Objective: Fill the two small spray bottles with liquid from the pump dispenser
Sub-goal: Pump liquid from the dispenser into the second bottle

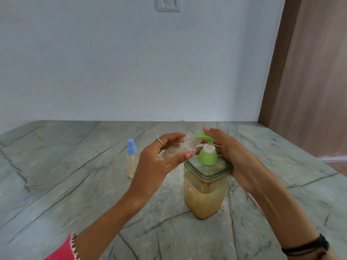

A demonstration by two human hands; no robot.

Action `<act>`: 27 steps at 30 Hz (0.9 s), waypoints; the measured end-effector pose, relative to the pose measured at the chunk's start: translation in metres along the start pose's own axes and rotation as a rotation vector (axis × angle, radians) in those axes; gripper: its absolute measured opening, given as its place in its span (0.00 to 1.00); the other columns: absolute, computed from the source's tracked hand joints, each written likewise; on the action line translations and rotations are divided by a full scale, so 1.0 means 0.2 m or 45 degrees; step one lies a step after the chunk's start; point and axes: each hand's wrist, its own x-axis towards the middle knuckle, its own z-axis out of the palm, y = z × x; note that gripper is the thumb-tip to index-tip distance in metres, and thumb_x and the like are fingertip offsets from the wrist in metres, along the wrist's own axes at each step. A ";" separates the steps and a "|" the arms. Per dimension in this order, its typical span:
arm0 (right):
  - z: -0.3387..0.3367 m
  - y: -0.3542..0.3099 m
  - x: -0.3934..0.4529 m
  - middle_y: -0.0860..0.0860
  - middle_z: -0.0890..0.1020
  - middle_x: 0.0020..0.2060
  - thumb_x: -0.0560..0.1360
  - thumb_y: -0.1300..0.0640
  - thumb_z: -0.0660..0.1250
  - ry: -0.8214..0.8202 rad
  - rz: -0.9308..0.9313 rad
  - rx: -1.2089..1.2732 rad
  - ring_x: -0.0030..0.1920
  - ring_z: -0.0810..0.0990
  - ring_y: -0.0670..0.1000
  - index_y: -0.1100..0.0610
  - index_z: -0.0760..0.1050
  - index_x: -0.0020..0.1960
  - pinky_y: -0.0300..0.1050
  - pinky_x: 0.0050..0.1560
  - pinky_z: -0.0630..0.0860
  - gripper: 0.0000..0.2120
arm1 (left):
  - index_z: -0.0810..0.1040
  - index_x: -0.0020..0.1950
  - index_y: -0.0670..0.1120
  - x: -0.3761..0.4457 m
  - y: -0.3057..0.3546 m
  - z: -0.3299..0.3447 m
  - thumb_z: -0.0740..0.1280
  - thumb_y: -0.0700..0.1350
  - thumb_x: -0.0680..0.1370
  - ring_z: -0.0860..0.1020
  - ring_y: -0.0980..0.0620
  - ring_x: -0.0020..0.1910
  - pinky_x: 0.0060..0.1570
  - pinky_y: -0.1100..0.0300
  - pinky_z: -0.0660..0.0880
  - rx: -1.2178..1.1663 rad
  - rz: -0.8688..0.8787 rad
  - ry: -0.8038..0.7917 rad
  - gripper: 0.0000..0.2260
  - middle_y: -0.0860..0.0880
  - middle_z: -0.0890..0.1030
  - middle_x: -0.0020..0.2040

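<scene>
On the left, the capped spray bottle is standing on the surface, already holding yellowish liquid. I am gripping the open clear bottle in my left hand, tilting its threaded mouth under the green pump spout. My right hand is resting on the pump dispenser, fingers straight, one fingertip on the pump head. If the mouth is sitting off the spout when I press, liquid may be running down my fingers onto the stone.
</scene>
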 end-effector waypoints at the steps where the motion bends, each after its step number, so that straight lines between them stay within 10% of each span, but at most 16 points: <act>1: -0.01 0.00 0.01 0.53 0.86 0.39 0.67 0.41 0.67 -0.012 0.012 0.021 0.35 0.83 0.48 0.52 0.82 0.46 0.38 0.33 0.78 0.17 | 0.78 0.52 0.55 0.00 0.00 0.00 0.71 0.52 0.63 0.78 0.65 0.52 0.49 0.74 0.72 -0.003 0.002 -0.002 0.18 0.62 0.81 0.50; 27: 0.03 0.03 -0.01 0.47 0.86 0.36 0.72 0.40 0.61 0.065 -0.044 -0.055 0.35 0.83 0.44 0.47 0.84 0.34 0.42 0.44 0.73 0.18 | 0.77 0.48 0.56 -0.01 -0.03 0.02 0.76 0.58 0.59 0.78 0.61 0.48 0.46 0.66 0.77 0.120 0.037 0.095 0.20 0.62 0.81 0.46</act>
